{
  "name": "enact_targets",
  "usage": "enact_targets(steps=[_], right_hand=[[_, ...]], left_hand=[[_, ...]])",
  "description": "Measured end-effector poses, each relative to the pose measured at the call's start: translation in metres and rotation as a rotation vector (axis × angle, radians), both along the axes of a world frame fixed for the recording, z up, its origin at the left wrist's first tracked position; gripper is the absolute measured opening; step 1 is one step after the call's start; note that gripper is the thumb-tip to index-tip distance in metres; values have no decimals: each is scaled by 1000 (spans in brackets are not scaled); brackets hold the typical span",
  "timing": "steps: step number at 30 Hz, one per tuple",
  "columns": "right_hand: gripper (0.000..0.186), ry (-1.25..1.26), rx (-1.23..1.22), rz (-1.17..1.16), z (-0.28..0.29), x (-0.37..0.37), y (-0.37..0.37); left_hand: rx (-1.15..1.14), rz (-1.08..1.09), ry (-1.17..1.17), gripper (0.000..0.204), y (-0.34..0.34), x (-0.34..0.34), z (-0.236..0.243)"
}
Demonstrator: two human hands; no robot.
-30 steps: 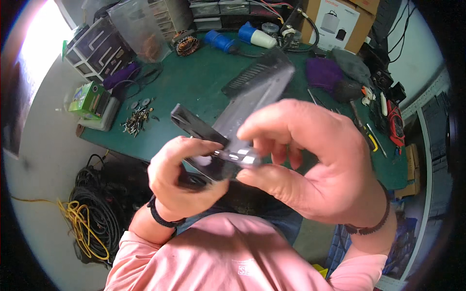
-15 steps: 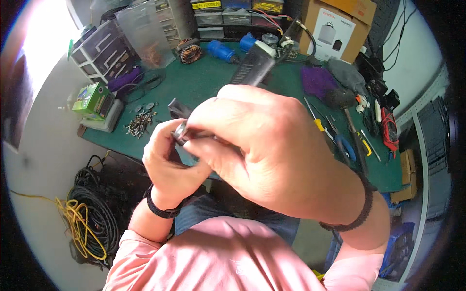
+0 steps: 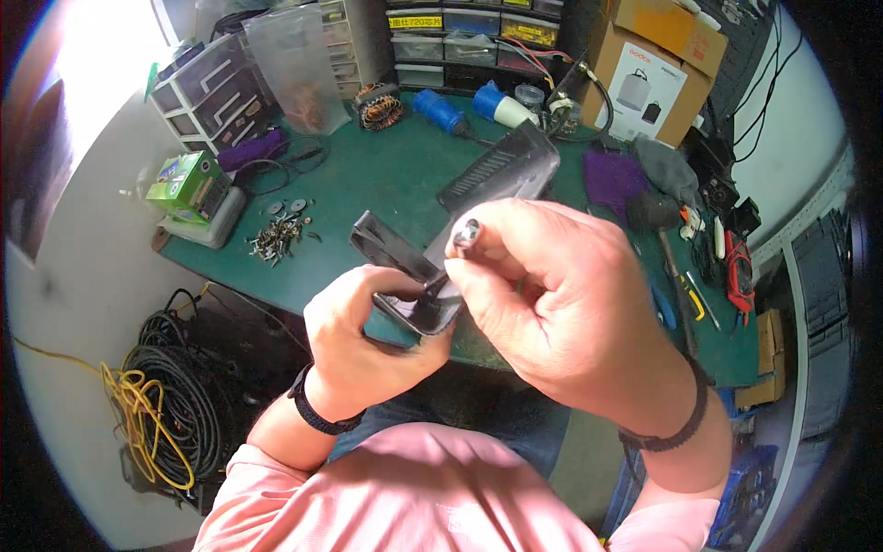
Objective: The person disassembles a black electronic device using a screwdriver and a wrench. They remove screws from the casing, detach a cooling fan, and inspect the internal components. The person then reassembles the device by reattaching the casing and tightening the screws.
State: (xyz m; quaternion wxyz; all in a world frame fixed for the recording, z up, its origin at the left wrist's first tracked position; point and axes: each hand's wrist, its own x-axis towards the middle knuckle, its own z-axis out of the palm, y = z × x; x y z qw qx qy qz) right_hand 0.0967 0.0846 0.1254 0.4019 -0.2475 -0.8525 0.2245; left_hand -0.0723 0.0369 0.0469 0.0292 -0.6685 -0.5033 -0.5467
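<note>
My left hand grips the near end of a black plastic housing, which has a raised side arm and a longer, slotted section reaching away over the bench. My right hand is closed just right of my left, thumb and forefinger pinched on a small shiny metal piece with a round end pointing up. A dark part runs from below the pinch down into the housing; whether it joins the metal piece I cannot tell. The other fingers of my right hand are curled and partly hidden.
On the green bench lie loose screws, blue plugs, purple cloth, hand tools and a red meter. Drawer units and a cardboard box stand behind. Coiled cables lie below left.
My right hand has turned and now pinches the metal piece upright, where a second ago it lay sideways between loosely spread fingers. The left hand still holds the housing, now slightly further right.
</note>
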Motion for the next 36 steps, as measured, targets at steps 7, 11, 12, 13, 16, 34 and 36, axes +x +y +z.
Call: enact_targets(steps=[7, 11, 12, 13, 16, 34, 36], right_hand=[[9, -4, -168, 56, -3, 9, 3], [11, 34, -231, 69, -6, 11, 5], [12, 50, -251, 72, -7, 11, 6], [14, 75, -275, 76, -9, 10, 6], [23, 62, -232, 47, -6, 10, 3], [26, -749, -33, -696, -81, 170, 68], [28, -927, -184, -699, -94, 175, 73]], left_hand=[[-19, -26, 30, 27, 1, -1, 3], [-60, 15, 29, 25, 2, 0, 5], [-72, -10, -1, 25, 4, -1, 4], [-85, -6, -4, 25, 5, 0, 6], [-132, 22, -9, 24, 2, 4, 12], [-223, 26, -392, 15, 17, -21, 17], [-233, 19, -417, 14, 18, -29, 16]])
